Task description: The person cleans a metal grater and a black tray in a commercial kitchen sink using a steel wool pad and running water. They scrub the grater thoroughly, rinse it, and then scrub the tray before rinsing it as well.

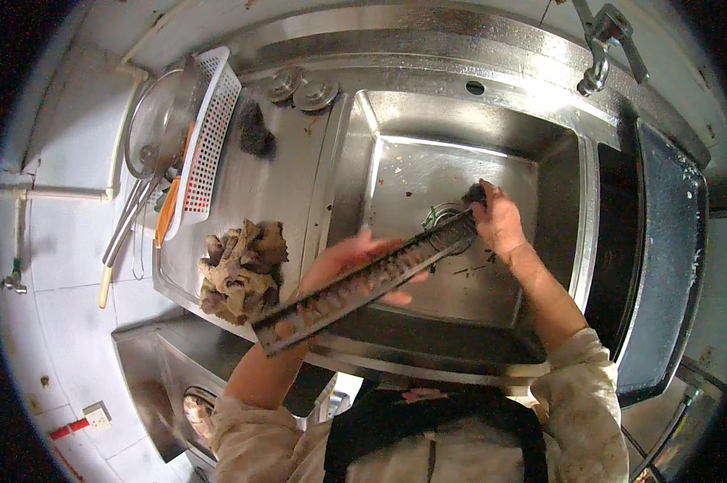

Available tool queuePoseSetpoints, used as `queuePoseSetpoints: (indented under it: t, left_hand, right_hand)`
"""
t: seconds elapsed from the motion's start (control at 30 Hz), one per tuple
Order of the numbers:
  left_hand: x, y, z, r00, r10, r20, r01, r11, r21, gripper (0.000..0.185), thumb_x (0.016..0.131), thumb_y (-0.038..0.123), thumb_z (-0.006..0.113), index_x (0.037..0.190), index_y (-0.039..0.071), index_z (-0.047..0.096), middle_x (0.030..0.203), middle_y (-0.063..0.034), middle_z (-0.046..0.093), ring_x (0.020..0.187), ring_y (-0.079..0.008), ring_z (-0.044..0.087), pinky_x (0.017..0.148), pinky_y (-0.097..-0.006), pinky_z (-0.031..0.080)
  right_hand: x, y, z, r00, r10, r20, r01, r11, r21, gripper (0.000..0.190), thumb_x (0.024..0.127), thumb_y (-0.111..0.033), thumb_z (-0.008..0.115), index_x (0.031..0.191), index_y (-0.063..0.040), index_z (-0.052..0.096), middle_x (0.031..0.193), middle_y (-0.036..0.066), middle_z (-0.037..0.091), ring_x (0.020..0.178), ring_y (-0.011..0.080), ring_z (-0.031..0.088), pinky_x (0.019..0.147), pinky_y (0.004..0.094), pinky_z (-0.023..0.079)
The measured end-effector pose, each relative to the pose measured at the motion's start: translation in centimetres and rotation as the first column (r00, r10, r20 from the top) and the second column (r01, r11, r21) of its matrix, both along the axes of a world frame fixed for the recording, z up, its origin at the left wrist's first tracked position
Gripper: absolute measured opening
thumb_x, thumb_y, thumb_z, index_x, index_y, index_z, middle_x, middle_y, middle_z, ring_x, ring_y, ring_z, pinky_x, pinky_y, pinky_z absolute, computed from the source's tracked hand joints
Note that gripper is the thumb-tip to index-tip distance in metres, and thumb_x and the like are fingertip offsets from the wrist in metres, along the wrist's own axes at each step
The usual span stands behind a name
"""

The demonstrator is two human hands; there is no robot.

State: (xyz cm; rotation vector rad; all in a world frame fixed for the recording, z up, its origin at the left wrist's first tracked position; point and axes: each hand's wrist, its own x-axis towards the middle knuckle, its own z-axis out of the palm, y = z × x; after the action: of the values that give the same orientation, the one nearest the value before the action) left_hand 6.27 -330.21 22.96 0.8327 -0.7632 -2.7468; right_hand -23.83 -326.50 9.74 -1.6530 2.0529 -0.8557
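Observation:
A long, narrow metal channel (363, 284) lies slantwise across the front of a stainless steel sink basin (454, 163). My left hand (342, 259) supports it from beneath, and its fingertips show past the channel's near edge. At the far right end, my right hand (502, 223) holds a dark scouring pad (475, 193) against or just beside the channel. Motion blurs both the left hand and the channel. Partly hidden under that end is a round drain strainer (451, 212) with green scraps on it. Small food bits are scattered over the basin floor.
On the left drainboard lie a crumpled brown cloth (242, 271), a dark steel-wool pad (257, 130) and two round metal lids (315, 93). A white perforated basket (212, 139) holds utensils. A faucet (596, 66) hangs at back right; a dark tray (665, 253) stands right.

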Motion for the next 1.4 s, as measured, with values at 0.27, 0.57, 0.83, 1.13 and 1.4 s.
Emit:
queuePoseSetpoints:
  t: [0.27, 0.57, 0.83, 1.13, 1.4]
  left_hand:
    - [6.6, 4.0, 2.4, 0.631, 0.705, -0.322, -0.639, 0.709, 0.3, 0.108, 0.083, 0.088, 0.034, 0.15, 0.003, 0.039, 0.152, -0.0268, 0.037, 0.142, -0.0488, 0.032, 0.109, -0.0782, 0.019]
    - [7.8, 4.9, 6.6, 0.736, 0.668, -0.112, -0.671, 0.697, -0.252, 0.071, 0.094, 0.048, 0.046, 0.147, 0.001, 0.042, 0.145, -0.0345, 0.045, 0.131, -0.0474, 0.048, 0.109, -0.0601, 0.039]
    - [2.3, 5.3, 3.2, 0.705, 0.699, 0.117, -0.654, 0.706, -0.271, 0.048, 0.093, 0.005, 0.06, 0.139, -0.005, 0.05, 0.134, -0.0261, 0.058, 0.117, -0.0343, 0.063, 0.098, -0.0445, 0.055]
    - [-0.2, 6.6, 3.3, 0.742, 0.658, 0.131, -0.607, 0.742, -0.286, 0.047, 0.09, -0.001, 0.057, 0.134, -0.014, 0.048, 0.126, -0.0223, 0.062, 0.116, -0.0373, 0.063, 0.099, -0.0471, 0.056]
    - [0.4, 7.2, 2.1, 0.772, 0.581, 0.26, -0.417, 0.77, -0.483, 0.044, 0.093, -0.003, 0.053, 0.136, -0.009, 0.051, 0.13, -0.021, 0.06, 0.117, -0.0299, 0.063, 0.101, -0.043, 0.055]
  right_hand:
    - [-2.8, 1.0, -1.5, 0.999, -0.036, -0.003, 0.036, 0.967, 0.252, 0.024, 0.086, -0.019, 0.065, 0.103, -0.003, 0.065, 0.097, 0.025, 0.067, 0.091, 0.0445, 0.065, 0.077, 0.0494, 0.052]
    - [-2.5, 0.4, 0.7, 0.93, -0.184, 0.318, 0.108, 0.964, 0.244, 0.036, 0.085, -0.01, 0.063, 0.119, 0.0, 0.064, 0.103, 0.025, 0.069, 0.09, 0.0382, 0.067, 0.08, 0.0364, 0.053]
    - [6.0, 4.8, 8.9, 0.935, 0.161, 0.315, -0.143, 0.987, -0.078, 0.044, 0.086, -0.001, 0.059, 0.129, -0.011, 0.061, 0.105, 0.021, 0.059, 0.094, 0.0379, 0.061, 0.085, 0.0421, 0.052]
    - [4.9, 3.4, 7.3, 0.93, -0.04, 0.366, 0.021, 0.998, 0.054, 0.029, 0.091, -0.006, 0.065, 0.119, -0.01, 0.06, 0.111, 0.02, 0.06, 0.102, 0.0413, 0.061, 0.085, 0.0445, 0.053]
    - [12.4, 5.8, 13.0, 0.938, 0.289, 0.194, -0.252, 0.948, -0.192, 0.032, 0.087, -0.005, 0.063, 0.119, -0.004, 0.061, 0.101, 0.019, 0.061, 0.097, 0.0418, 0.061, 0.083, 0.048, 0.055]
